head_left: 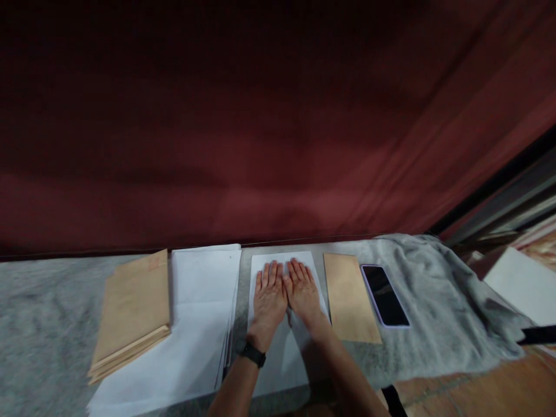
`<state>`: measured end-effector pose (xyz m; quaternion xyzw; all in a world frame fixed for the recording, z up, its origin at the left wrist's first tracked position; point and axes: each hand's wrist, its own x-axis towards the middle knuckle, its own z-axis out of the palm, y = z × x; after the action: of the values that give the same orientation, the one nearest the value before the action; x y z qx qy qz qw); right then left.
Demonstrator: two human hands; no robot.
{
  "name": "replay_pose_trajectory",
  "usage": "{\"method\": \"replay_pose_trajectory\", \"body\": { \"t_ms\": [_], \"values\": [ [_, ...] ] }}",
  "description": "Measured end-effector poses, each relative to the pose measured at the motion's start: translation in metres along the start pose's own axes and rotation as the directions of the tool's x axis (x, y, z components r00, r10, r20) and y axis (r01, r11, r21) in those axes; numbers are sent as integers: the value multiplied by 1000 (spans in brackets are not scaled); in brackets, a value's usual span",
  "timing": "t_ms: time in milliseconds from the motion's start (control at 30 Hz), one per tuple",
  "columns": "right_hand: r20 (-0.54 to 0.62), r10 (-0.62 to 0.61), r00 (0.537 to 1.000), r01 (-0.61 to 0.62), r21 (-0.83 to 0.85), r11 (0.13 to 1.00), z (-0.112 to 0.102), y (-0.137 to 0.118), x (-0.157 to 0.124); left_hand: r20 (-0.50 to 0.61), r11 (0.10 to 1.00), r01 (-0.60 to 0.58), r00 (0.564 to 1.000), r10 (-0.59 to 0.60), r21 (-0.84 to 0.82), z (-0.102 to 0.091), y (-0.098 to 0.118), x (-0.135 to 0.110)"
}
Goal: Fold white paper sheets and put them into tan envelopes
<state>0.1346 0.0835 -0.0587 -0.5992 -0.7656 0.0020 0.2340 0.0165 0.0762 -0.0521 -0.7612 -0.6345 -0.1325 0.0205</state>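
Observation:
A white sheet of paper (278, 347) lies on the grey cloth in front of me. My left hand (269, 298) and my right hand (303, 292) both rest flat on its upper half, side by side, fingers stretched out and together, palms down. A black watch sits on my left wrist. Neither hand holds anything. To the right of the sheet lies a single brown envelope (350, 295). To the left is a stack of white paper (195, 324), and further left a stack of brown envelopes (132, 313).
A phone (384, 295) with a dark screen lies face up right of the single envelope. The grey cloth (443, 307) covers the table and bunches at its right end. A dark red curtain (260, 116) hangs behind. A white board (525, 284) sits at far right.

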Motion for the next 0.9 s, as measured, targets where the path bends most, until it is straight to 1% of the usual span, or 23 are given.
{"method": "replay_pose_trajectory", "body": {
  "t_ms": [233,367,467,533,600,733,800,900],
  "values": [
    [-60,41,997,-44,-57,997,-6,14,-19,-55,999,44,997,-44,-12,0,-23,-8],
    [-70,34,997,-39,-59,998,-11,20,-31,-98,998,54,993,-58,-40,-1,-35,-11],
    [-71,18,997,-20,-35,999,-14,19,-41,-140,995,89,986,-95,-53,-4,-35,-15],
    [-70,-4,998,4,-5,1000,-15,13,-49,-163,994,93,981,-102,-62,-5,-28,-23],
    [-55,-59,997,61,29,998,-15,5,-61,-155,996,45,986,-56,-73,-4,-18,-35],
    [-23,-203,979,205,71,976,-23,-5,-89,-101,992,-117,989,111,-56,-6,0,-63],
    [-9,-224,975,224,60,973,-30,-5,-101,-91,986,-163,983,159,-35,-10,1,-72],
    [8,-195,981,194,36,980,-40,0,-111,-91,983,-182,979,180,-14,-18,-5,-80]
  ]
}}
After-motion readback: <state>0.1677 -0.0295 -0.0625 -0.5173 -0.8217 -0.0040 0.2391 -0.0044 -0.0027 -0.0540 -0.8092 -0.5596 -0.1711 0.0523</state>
